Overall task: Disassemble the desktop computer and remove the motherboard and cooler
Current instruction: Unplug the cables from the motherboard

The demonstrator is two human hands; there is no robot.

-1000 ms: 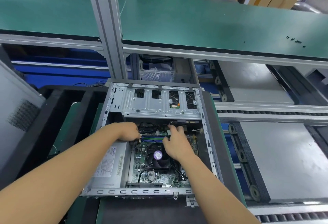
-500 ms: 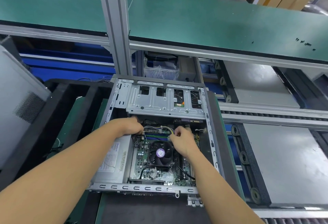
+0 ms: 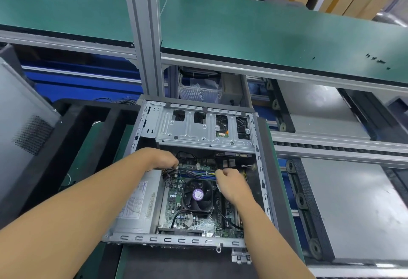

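Observation:
An open desktop case (image 3: 262,168) lies flat in front of me. Inside it sits the green motherboard (image 3: 174,201) with a black cooler fan (image 3: 197,194) bearing a purple sticker at its centre. A bundle of coloured wires (image 3: 196,173) runs across the board's far edge. My left hand (image 3: 162,159) reaches into the case at the bundle's left end, fingers curled onto the cables there. My right hand (image 3: 230,181) pinches the bundle's right end just beyond the fan. A silver power supply (image 3: 136,203) fills the case's left side, partly under my left forearm.
A metal drive cage (image 3: 198,128) spans the case's far end. Black foam frames (image 3: 88,128) and a grey perforated panel (image 3: 24,128) lie to the left. Roller conveyor tracks (image 3: 309,208) with grey plates run on the right. A green shelf (image 3: 265,27) with several small screws (image 3: 377,60) hangs above.
My right hand has drawn back toward the fan, from the far connector area to the wire bundle's right end. My left hand stays at the bundle's left end.

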